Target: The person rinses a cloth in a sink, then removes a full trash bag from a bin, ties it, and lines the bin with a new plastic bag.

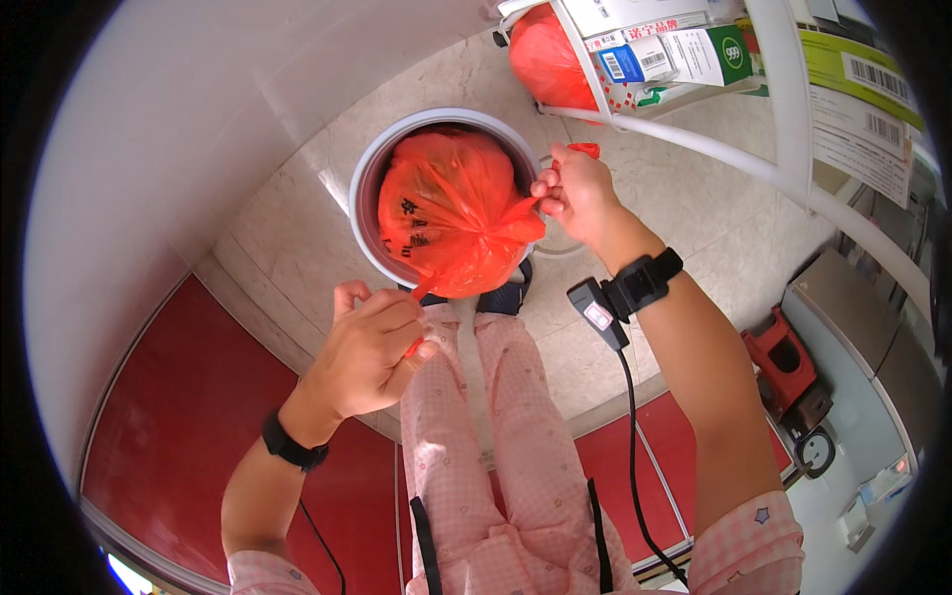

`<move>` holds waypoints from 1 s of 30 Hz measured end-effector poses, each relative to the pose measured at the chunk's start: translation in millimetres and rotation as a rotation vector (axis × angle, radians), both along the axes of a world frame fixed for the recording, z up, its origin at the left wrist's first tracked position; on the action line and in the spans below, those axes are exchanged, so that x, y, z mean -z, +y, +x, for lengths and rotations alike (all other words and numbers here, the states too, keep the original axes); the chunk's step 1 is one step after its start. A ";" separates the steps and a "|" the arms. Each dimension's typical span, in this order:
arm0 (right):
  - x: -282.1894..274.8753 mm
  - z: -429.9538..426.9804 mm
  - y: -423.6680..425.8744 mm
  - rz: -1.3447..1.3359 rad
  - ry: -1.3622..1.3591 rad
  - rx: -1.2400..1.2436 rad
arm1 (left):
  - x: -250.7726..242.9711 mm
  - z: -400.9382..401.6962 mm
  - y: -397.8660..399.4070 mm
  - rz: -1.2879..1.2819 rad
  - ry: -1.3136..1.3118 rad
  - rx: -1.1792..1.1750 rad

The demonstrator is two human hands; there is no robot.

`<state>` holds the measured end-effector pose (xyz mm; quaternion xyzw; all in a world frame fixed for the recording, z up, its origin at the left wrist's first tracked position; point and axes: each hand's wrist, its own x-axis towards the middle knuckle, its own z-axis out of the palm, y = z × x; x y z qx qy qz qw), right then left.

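Observation:
A full red plastic bag (pixel 454 208) bulges from a round bin (pixel 357 186) with a pale rim, standing on the floor. Its top is gathered into a twist or knot, and dark writing shows on its side. My left hand (pixel 379 349) grips one pulled-out end of the bag, below and left of the bin. At the bin's right edge, my right hand (pixel 576 186) pinches the other end, with a bit of red plastic sticking out above the fingers. The bag's lower part is hidden inside the bin.
At the upper right, a white rack (pixel 669 137) on wheels holds boxes and another red bag (pixel 550 56). Red cabinet panels (pixel 186 431) lie at the lower left. A black cable (pixel 632 446) hangs from the device at my right wrist. A pale wall rises at the left.

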<state>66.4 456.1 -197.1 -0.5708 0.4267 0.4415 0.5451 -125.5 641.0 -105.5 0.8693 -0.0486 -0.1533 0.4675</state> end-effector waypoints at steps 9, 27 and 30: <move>24.9 0.0 -22.6 -0.146 0.005 0.077 | -12.5 -28.7 14.6 -0.042 0.091 -0.058; -108.7 -84.3 -23.9 0.159 -1.276 -0.920 | 0.3 19.1 -69.7 -0.097 0.052 -0.531; -119.0 -87.2 -27.2 0.192 -1.301 -0.971 | -5.6 33.7 -66.6 -0.115 0.097 -0.398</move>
